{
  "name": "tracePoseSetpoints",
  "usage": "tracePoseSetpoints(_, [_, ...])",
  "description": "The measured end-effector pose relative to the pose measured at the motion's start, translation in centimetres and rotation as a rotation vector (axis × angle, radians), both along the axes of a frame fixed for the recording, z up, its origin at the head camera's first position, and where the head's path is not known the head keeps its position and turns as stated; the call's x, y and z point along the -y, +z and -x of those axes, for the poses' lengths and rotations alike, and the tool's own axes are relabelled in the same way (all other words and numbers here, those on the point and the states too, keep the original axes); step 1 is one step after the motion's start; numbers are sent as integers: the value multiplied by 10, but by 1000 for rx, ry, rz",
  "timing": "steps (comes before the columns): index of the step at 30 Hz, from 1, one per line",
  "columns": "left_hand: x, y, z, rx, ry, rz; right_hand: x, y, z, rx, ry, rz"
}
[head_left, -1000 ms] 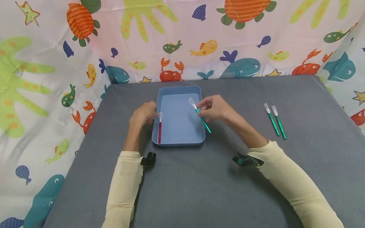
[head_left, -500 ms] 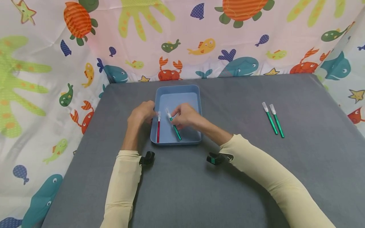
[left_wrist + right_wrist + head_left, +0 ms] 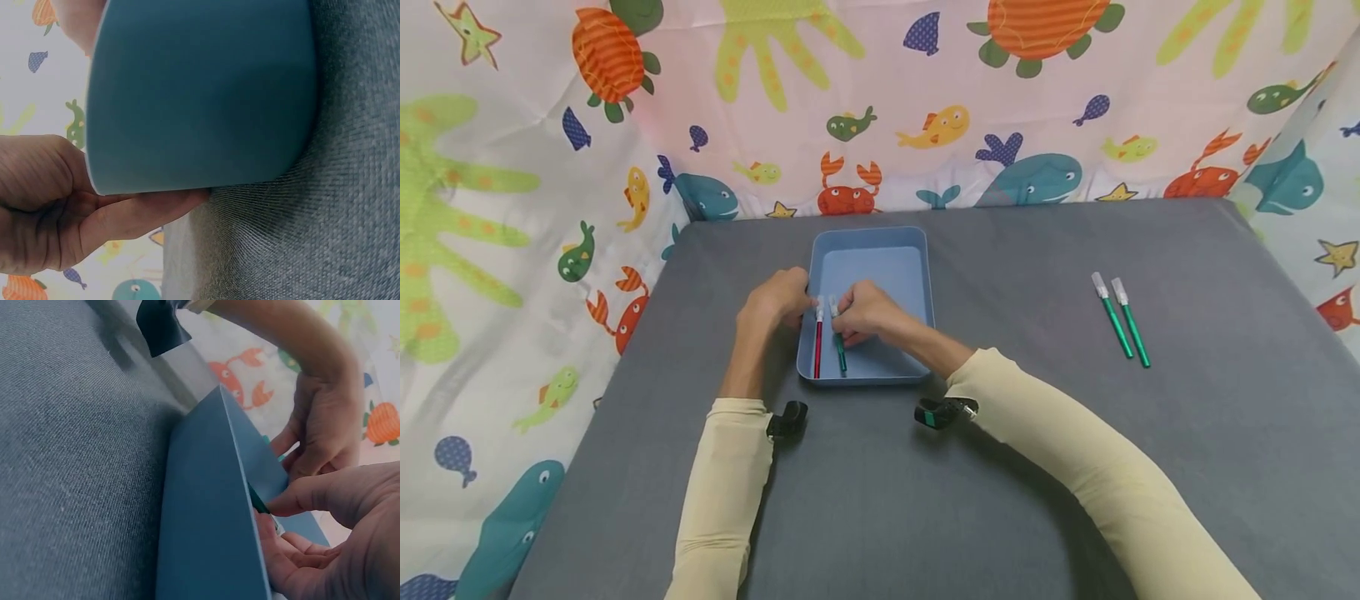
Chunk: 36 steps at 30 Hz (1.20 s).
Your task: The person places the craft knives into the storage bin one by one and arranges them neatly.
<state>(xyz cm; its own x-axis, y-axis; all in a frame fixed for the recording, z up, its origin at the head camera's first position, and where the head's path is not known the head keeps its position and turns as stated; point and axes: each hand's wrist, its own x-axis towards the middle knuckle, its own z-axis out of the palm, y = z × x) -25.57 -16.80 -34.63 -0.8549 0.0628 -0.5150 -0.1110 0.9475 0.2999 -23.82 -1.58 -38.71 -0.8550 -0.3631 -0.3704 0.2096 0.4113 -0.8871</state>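
Observation:
A blue tray [image 3: 880, 265] rests on the grey table. My left hand [image 3: 777, 297] grips its left side, thumb at the rim, with fingers along the outer wall [image 3: 200, 100] in the left wrist view. Inside, along the left wall, lies a red craft knife [image 3: 817, 348] with a clear cap, close to my left thumb. My right hand [image 3: 870, 312] reaches into the tray and pinches a green craft knife [image 3: 841, 355] just right of the red one and roughly parallel to it. Part of this knife [image 3: 257, 499] shows between thumb and fingers in the right wrist view.
Two more green craft knives [image 3: 1112, 315] with clear caps lie side by side on the table [image 3: 1000, 275], right of the tray. A cloth [image 3: 880, 83] printed with sea animals hangs behind the table and along its sides.
My right hand has carried the green craft knife leftward from the tray's right edge and down beside the red one, turning it more parallel. My left hand stays at the tray's side.

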Motion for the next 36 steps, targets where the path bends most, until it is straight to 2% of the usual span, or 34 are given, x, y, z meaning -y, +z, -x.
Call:
tracePoseSetpoints(5, [-1,1,0,-3,-11,6,6,-2,1,-40,32,-3])
tracePoseSetpoints(11, [-1,-2,-1,4,-33,12,7,-3,0,-35,87,-15])
tracePoseSetpoints(18, [0,-2,-1,10,-8,15,6,-2,-3,-15,112,2])
tracePoseSetpoints(26, [-1,-1,-1,-2,-14,11,1,2,-5,-10,118,-6])
tracePoseSetpoints(30, [-1,0,-1,-5,-11,1,-3,6,-6,-17,145,-27])
tracePoseSetpoints(36, [1,-2,0,-2,2,-4,-15,20,-14,-112,223,-102])
